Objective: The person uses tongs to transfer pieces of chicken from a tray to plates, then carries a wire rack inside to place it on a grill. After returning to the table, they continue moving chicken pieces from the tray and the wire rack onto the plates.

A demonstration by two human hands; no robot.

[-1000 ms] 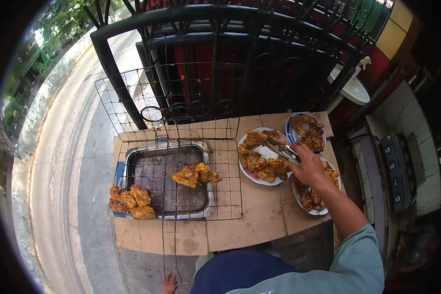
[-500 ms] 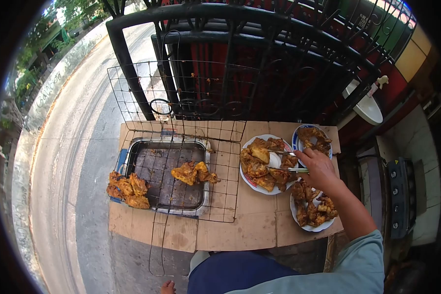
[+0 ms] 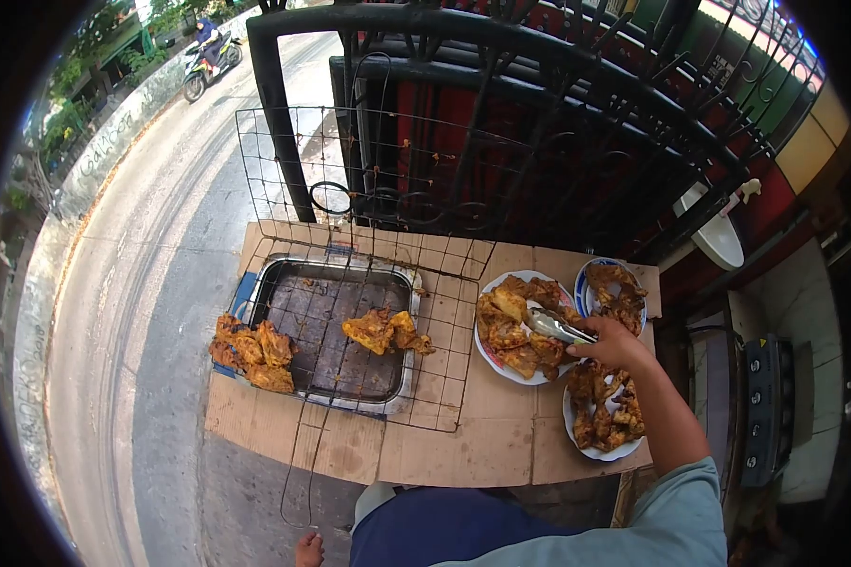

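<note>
My right hand (image 3: 615, 342) is closed around metal tongs (image 3: 556, 326), whose jaws lie over the grilled chicken pieces (image 3: 518, 359) on the large white plate (image 3: 483, 354). Just behind that hand, a blue-rimmed plate (image 3: 581, 295) carries more chicken; a third plate (image 3: 571, 432) of chicken sits nearer me. To the left, a hinged wire grill rack (image 3: 444, 378) lies spread over a metal tray (image 3: 408, 373), its other half raised. Chicken pieces (image 3: 380, 331) rest on the rack, with another cluster (image 3: 255, 354) at its left side. My left hand (image 3: 309, 549) hangs low by my body, fingers curled, nothing visible in it.
Cardboard (image 3: 425, 454) covers the table. A black metal gate (image 3: 501, 123) rises behind it. Left is a street (image 3: 175, 217) with a person on a motorbike (image 3: 210, 59). A white basin (image 3: 719, 236) and a stove (image 3: 764, 406) stand at the right.
The tongs have swung round to point across the large plate, jaws over the chicken. The view has shifted slightly, and a motorbike has appeared on the street.
</note>
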